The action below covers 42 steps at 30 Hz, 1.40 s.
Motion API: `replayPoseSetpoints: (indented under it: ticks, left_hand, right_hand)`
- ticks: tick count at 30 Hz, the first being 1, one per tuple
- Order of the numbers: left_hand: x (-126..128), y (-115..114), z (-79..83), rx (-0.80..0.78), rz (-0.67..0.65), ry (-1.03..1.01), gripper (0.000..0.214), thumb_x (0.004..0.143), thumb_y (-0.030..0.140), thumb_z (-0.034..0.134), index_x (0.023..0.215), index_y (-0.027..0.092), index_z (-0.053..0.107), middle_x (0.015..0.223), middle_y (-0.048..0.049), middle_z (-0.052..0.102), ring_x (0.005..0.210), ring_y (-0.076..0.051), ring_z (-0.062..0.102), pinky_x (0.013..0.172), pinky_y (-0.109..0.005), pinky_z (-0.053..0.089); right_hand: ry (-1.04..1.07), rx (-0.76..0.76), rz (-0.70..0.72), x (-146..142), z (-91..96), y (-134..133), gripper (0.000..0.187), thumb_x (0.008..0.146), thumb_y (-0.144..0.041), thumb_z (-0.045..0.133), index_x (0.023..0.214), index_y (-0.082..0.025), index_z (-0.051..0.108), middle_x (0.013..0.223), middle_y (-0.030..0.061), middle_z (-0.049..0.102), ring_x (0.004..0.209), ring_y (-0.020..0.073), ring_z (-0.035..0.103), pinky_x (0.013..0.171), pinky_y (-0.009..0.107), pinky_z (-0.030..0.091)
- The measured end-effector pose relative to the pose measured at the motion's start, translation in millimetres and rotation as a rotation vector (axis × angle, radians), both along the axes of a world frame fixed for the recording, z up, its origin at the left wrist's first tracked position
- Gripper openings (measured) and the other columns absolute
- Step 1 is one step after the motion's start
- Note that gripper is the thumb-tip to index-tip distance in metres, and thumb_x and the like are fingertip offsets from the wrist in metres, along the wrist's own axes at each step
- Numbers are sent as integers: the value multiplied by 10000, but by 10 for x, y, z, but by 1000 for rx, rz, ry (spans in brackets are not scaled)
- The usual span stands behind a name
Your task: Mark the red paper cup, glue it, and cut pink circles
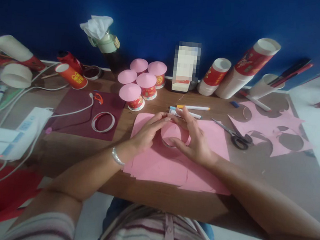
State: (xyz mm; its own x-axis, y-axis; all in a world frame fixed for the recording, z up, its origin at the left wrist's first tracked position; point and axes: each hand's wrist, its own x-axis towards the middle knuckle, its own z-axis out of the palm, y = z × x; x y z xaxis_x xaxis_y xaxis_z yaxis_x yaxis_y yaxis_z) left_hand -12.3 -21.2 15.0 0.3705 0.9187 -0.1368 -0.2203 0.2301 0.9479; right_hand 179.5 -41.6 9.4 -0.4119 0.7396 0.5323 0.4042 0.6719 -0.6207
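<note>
Both my hands rest on a stack of pink paper sheets on the wooden table. Between them stands a small round pink paper disc on a cup-like ring. My left hand curls round its left side, fingers bent and pressed to the rim. My right hand holds its right side, index finger stretched forward, thumb against the edge. A silver bangle sits on my left wrist.
Several red paper cups capped with pink discs stand behind. Pens and scissors lie to the right, beside cut pink scraps. Cup stacks, a tape ring, a maroon sheet, a power strip and cables lie around.
</note>
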Motion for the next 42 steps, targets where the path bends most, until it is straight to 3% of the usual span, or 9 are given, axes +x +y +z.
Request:
replayPoseSetpoints:
  ticks: [8, 14, 20, 27, 35, 42]
  left_hand:
    - [50, 37, 7, -80, -1, -61, 215, 876, 358, 727, 1019, 205, 680, 1119, -40, 694, 1218, -251, 595, 1140, -439, 372]
    - [4, 18, 59, -94, 1, -88, 243, 887, 386, 716, 1054, 211, 690, 1217, -60, 694, 1343, -289, 543, 1199, -475, 345]
    - [-163, 75, 96, 48, -225, -123, 512, 762, 293, 823, 1248, 248, 667, 1496, -77, 566, 1511, -296, 397, 1281, -454, 266]
    - [-231, 160, -15, 52, -280, -49, 629, 740, 261, 864, 1325, 291, 635, 1525, -78, 546, 1518, -311, 394, 1260, -486, 309]
    - [-229, 92, 45, 44, -287, -61, 561, 806, 260, 795, 1344, 295, 641, 1492, -71, 581, 1493, -317, 432, 1218, -460, 370]
    - [-206, 90, 15, 66, -267, -38, 566, 809, 200, 828, 1330, 293, 628, 1500, -61, 579, 1457, -283, 472, 1216, -435, 365]
  right_hand:
    - [1, -34, 2, -2, -20, -5, 1004, 984, -479, 672, 1676, -297, -31, 1497, 137, 622, 1526, 323, 449, 1226, 659, 414]
    - [37, -61, 8, 18, -36, -7, 966, 977, -483, 676, 1679, -312, 35, 1556, 142, 562, 1508, 332, 473, 1232, 638, 419]
    - [10, -103, 17, 81, -30, -14, 965, 974, -518, 663, 1681, -317, 38, 1645, 155, 442, 1509, 354, 466, 1220, 623, 440]
    - [-22, -32, 12, 67, 35, -11, 1013, 978, -486, 676, 1679, -300, -32, 1498, 128, 623, 1534, 335, 433, 1234, 653, 400]
    - [38, -101, 48, 100, 29, -12, 937, 989, -504, 645, 1681, -309, 46, 1603, 145, 506, 1491, 339, 494, 1217, 624, 438]
    - [-2, -102, 47, 96, 25, -1, 918, 993, -473, 652, 1679, -314, 63, 1553, 127, 570, 1492, 333, 495, 1231, 631, 422]
